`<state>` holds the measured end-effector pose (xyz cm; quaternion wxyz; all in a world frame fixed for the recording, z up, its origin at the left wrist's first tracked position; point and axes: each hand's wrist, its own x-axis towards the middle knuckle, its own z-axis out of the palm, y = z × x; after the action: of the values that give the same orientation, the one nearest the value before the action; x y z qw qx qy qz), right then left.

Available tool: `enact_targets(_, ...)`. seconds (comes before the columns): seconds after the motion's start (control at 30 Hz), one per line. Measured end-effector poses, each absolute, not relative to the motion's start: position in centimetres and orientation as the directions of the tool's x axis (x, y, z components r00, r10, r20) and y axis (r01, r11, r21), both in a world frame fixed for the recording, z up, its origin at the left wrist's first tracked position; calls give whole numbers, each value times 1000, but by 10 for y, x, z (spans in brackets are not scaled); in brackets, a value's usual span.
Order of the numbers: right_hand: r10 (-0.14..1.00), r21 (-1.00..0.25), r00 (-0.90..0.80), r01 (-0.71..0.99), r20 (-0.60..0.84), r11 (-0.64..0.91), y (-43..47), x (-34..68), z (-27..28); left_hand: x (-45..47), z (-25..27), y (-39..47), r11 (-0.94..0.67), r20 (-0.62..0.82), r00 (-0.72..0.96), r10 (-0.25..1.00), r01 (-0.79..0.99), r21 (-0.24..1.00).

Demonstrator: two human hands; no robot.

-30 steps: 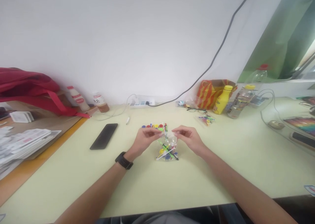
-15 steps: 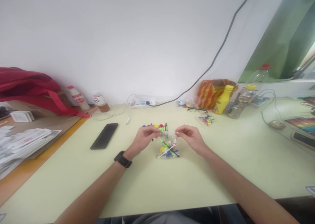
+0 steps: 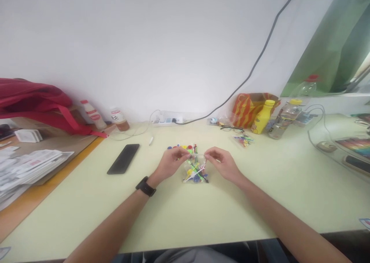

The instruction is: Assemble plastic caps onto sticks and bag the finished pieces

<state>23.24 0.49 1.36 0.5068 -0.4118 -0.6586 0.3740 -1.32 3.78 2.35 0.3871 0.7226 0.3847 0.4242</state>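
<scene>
Since the transparent bag (image 3: 197,174) looks light, limp and slippery, its top corners suit a pinch; the left hand (image 3: 172,163) and right hand (image 3: 223,163) grip its upper edge there, the loaded bottom on or just above the bench (image 3: 202,216), with open room towards the near edge and colourful pieces (image 3: 189,148) close behind

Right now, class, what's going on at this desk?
A person's left hand and right hand pinch the top of a clear bag holding small coloured pieces. More coloured bits lie just beyond it. A black phone lies off to the left, another small packet to the right.
</scene>
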Motion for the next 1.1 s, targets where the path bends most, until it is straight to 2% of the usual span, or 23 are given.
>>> enact_targets(0.1,927,-923,-143,126,346,364,4,233,14,-14,24,37,-374,300,360,883,154,915)
enact_targets(0.3,880,-875,-148,124,451,469,0,237,16,-11,24,31,-278,245,323,914,60,959)
enact_targets(0.5,914,-919,-216,126,342,374,-3,229,21,-1,25,21,-321,306,314,899,-3,947)
enact_targets(0.6,891,-891,-286,189,352,413,-7,225,24,3,28,16,-349,316,364,876,28,937)
enact_targets(0.73,864,-841,-284,241,415,484,-11,224,26,6,30,13,-408,306,461,833,140,902)
enact_targets(0.87,848,-805,-302,290,436,517,-12,225,26,6,30,12,-460,333,464,821,191,867)
enact_targets(1.1,850,-802,-386,339,358,491,-15,239,37,4,29,10,-409,266,482,835,220,886)
